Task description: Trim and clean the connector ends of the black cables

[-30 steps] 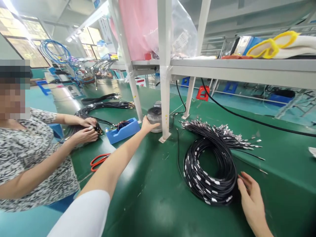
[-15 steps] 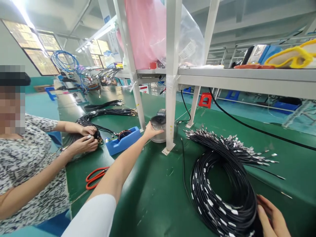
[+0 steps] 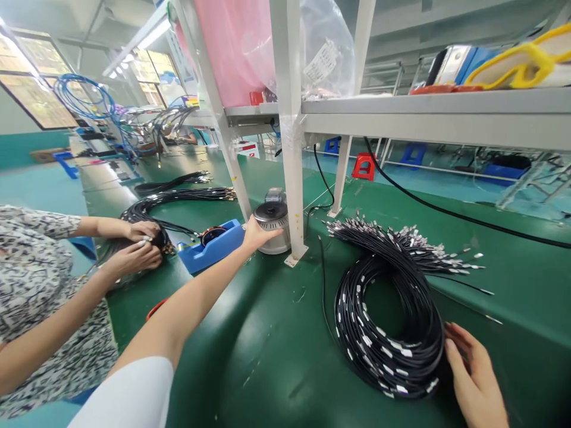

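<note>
My left hand (image 3: 260, 236) reaches out to a round silver canister (image 3: 274, 242) with a black slotted lid. Its thumb lies across the front and the other fingers are mostly hidden behind. The canister stands on the green table beside a white shelf post. At the right, my right hand (image 3: 475, 371) rests by the outer edge of a coil of black cables (image 3: 388, 371) with white labels. Its fingers are loosely bent and apart from the thumb, the fingertips at the coil's edge. The cables' silver-tipped ends (image 3: 428, 252) fan out behind the coil.
A blue tape dispenser (image 3: 209, 246) stands left of the canister. My left forearm partly covers red-handled scissors (image 3: 156, 308). A co-worker's hands (image 3: 143, 246) handle black cables at the left. White shelf posts (image 3: 292, 178) rise from the table, carrying a shelf (image 3: 423, 113).
The view has shifted, so most things sit farther left and higher. My right hand has drawn slightly away from the coil. My left hand stays at the canister.
</note>
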{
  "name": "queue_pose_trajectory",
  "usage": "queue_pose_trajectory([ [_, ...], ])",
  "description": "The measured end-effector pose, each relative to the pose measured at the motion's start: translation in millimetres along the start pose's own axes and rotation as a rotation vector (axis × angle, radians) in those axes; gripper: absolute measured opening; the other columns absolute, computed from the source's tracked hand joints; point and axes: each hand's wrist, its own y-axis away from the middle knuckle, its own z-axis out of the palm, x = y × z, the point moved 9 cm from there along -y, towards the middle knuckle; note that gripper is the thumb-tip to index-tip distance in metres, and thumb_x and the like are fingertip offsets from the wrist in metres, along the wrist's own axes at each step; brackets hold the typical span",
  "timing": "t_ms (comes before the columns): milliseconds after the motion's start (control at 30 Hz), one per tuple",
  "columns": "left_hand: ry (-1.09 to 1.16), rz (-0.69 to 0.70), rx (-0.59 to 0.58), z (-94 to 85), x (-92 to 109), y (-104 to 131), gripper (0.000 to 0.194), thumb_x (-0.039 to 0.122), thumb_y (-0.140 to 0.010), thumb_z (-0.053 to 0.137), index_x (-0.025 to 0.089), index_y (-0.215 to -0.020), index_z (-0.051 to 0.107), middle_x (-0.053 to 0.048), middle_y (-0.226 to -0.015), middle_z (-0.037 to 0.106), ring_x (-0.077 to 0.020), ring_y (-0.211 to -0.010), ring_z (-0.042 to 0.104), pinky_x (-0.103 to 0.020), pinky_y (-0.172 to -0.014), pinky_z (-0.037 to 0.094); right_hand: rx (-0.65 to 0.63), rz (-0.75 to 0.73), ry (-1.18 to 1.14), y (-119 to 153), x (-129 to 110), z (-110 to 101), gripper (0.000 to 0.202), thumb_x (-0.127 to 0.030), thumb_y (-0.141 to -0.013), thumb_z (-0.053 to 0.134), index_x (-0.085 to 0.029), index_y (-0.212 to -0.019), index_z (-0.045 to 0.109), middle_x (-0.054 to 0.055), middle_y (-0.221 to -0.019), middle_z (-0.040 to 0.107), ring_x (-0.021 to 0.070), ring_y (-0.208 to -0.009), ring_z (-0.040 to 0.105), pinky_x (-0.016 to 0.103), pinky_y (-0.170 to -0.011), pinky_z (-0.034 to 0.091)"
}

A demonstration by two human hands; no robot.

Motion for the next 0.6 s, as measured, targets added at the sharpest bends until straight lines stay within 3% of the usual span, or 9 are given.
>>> queue_pose_trajectory([
  [267, -0.085, -0.003, -0.024, -28.3, 4, 19, 0.089, 0.047, -0.051, 0.090, 0.015, -0.124, 0.050, -0.016, -0.130, 0.058, -0.0323, -0.124, 0.055, -0.045, -0.106, 0.043, 0.006, -0.013, 0.007, 0, -4, -1, 0.053, -0.053, -0.077, 0.063, -0.030, -0.125, 0.056, 0.011, -0.130, 0.059, 0.0380, -0.124, 0.054, 0.057, -0.108, 0.042],
  [600, -0.085, 0.075, -0.081, -42.1, 14, 30, 0.085, 0.041, -0.052, 0.091, 0.017, -0.123, 0.053, -0.013, -0.128, 0.060, -0.0311, -0.123, 0.056, -0.044, -0.107, 0.043, 0.011, -0.014, 0.002, 0, -4, -4, 0.052, -0.054, -0.078, 0.063, -0.030, -0.125, 0.056, 0.013, -0.130, 0.059, 0.0383, -0.123, 0.055, 0.057, -0.107, 0.041],
])
